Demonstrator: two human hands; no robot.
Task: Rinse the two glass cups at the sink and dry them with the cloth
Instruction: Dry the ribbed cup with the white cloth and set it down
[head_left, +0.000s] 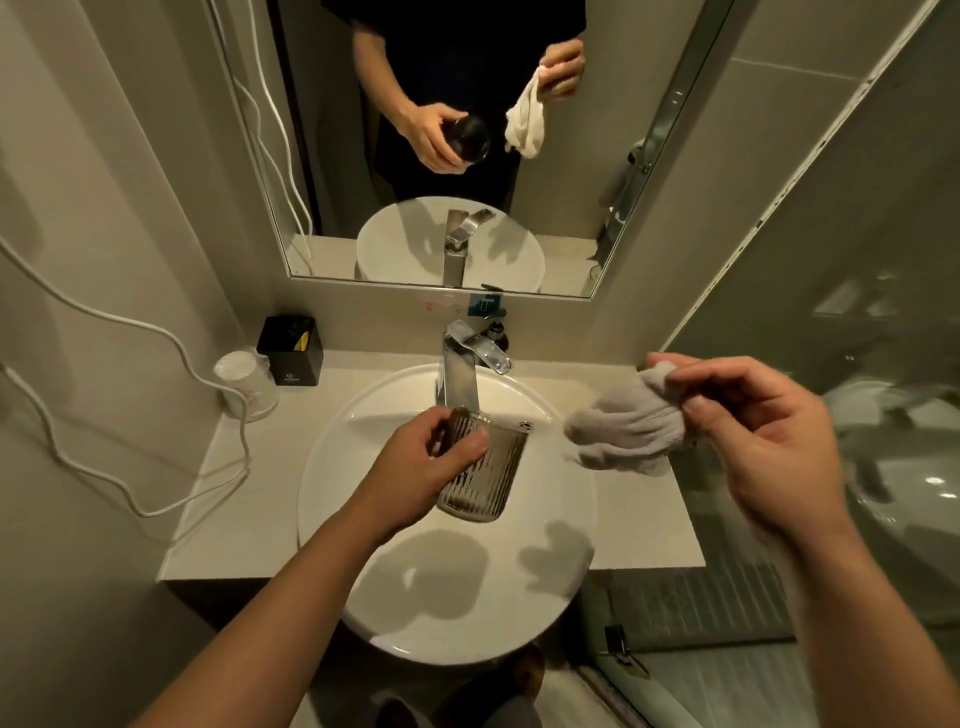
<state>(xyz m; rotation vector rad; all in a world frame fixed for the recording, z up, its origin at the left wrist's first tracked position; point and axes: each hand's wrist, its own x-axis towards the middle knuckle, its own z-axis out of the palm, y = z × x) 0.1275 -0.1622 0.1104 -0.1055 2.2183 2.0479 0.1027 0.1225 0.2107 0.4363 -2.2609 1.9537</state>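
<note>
Forearms are stretched over the white sink (322, 467), where a ribbed glass cup (493, 467) is gripped, tilted, in the left hand (426, 462) below the tap (460, 374). A bunched cloth (623, 436) is pinched in the right hand (753, 441) just beside it. Drying is judged the step in hand: the cloth is best pushed inside and the cup turned against it, a firm grip being kept on its ribs.

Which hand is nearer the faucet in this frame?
Left. The left hand, holding the glass cup, is close in front of the faucet; the right hand, pinching the cloth, is well off to its right.
</note>
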